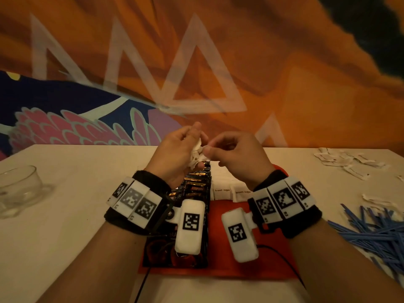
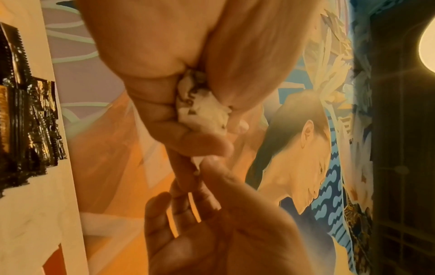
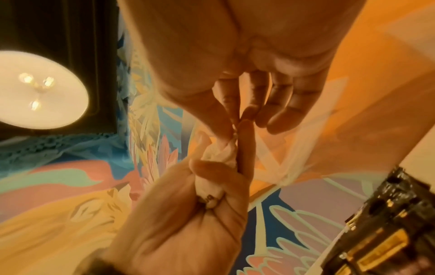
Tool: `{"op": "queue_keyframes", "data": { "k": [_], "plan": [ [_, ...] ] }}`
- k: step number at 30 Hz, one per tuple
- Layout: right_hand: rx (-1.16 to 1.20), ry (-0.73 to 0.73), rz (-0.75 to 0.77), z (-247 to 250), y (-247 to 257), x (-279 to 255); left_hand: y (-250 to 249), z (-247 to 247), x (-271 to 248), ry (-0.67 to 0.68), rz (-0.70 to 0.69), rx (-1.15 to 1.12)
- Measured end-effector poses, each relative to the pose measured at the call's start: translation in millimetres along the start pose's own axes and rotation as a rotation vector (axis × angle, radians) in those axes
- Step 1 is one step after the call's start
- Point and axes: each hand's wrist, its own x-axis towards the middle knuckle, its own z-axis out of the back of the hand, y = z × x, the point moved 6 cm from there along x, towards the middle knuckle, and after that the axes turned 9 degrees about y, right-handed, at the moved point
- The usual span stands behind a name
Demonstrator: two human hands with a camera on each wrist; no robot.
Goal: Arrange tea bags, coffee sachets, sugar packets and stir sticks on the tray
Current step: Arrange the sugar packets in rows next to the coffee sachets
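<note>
My left hand (image 1: 190,149) is raised above the red tray (image 1: 240,265) and grips a bunch of white sugar packets (image 1: 196,155). My right hand (image 1: 208,149) pinches the end of one packet from that bunch between thumb and forefinger. The left wrist view shows the crumpled packets (image 2: 202,109) inside the curled left fingers (image 2: 179,134). From the right wrist, the pinch (image 3: 236,128) sits just above the bunch (image 3: 212,183). On the tray, a row of black coffee sachets (image 1: 196,186) lies beside white brown-sugar packets (image 1: 223,190).
A heap of blue stir sticks (image 1: 371,232) lies on the table at the right. More white packets (image 1: 345,160) are scattered at the back right. A glass bowl (image 1: 17,189) stands at the left. A painted wall runs along the table's far edge.
</note>
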Motion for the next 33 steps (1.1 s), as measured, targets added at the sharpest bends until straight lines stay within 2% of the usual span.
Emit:
{"op": "queue_keyframes", "data": {
  "k": [6, 9, 12, 16, 19, 22, 25, 28, 31, 33],
  "plan": [
    [0.2, -0.011, -0.025, 0.6, -2.3, -1.6, 5.1, 4.7, 1.8, -0.008, 0.062, -0.087],
    [0.229, -0.048, -0.023, 5.7, -2.8, -0.9, 7.5, 3.5, 1.0, 0.047, 0.079, -0.128],
    [0.357, -0.056, -0.05, 10.7, -3.9, 0.0, 9.3, 3.1, 0.1, 0.077, 0.08, -0.115],
    [0.545, -0.024, -0.098, 18.2, -5.9, -0.2, 6.9, 11.6, 1.6, 0.004, 0.058, 0.004],
    [0.496, 0.013, -0.075, 17.4, -6.1, -0.4, 4.2, 9.5, 1.1, 0.017, 0.01, 0.191],
    [0.407, -0.036, -0.037, 16.9, -8.2, 0.6, 3.2, 3.9, 0.0, 0.026, -0.02, 0.294],
    [0.421, -0.099, -0.062, 18.6, -11.2, 0.7, 0.5, 6.6, 1.2, -0.037, -0.059, 0.266],
    [0.441, -0.078, -0.083, 18.8, -11.9, 0.6, -4.4, 12.0, 0.6, -0.113, -0.129, 0.211],
    [0.322, 0.016, -0.022, 15.0, -6.5, 0.0, -4.9, 12.2, 1.2, -0.09, -0.137, 0.246],
    [0.323, 0.003, 0.013, 14.4, -4.4, -1.2, -2.8, 10.1, 2.1, -0.045, -0.108, 0.258]
  ]
}}
